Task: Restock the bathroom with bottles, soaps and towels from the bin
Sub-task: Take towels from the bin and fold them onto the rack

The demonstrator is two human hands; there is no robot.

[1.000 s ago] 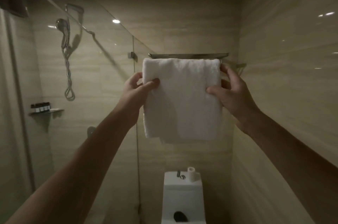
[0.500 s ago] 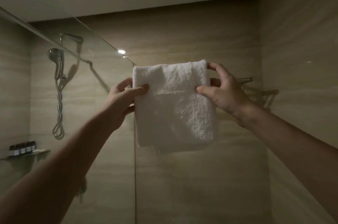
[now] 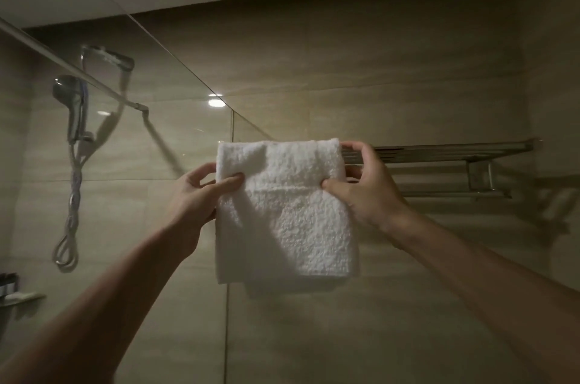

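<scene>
Main risk: the towel (image 3: 285, 211) drops or unfolds. It's folded and held only near its top corners, and a back layer already hangs lower than the front at the bottom edge. If either pinch loosens, I'd expect that layer to slide out and the fold to go. Second risk: blind placement. The towel covers the left end of the rack (image 3: 455, 151), so neither the bar ends nor the gap behind are visible. Can't tell whether the cloth is over a bar or just held in front of one. Letting go before that's confirmed means it falls. Third: the glass (image 3: 188, 120) edge sits just left of the towel, so a sideways correction could snag or bump it. The dim light doesn't help with judging depth. Grip: the left hand (image 3: 194, 195) pinches the upper left edge, with the thumb (image 3: 233, 179) on the front face and the other fingers curled behind, mostly hidden. The right hand (image 3: 367, 192) pinches the upper right, with its thumb on the front and its fingers (image 3: 361, 149) wrapped round the top corner, between cloth and rack. Both are closed on cloth with nothing else in them. The towel hangs flat between the hands, with its top edge level with the rack's top shelf and its body below both thumbs.
</scene>
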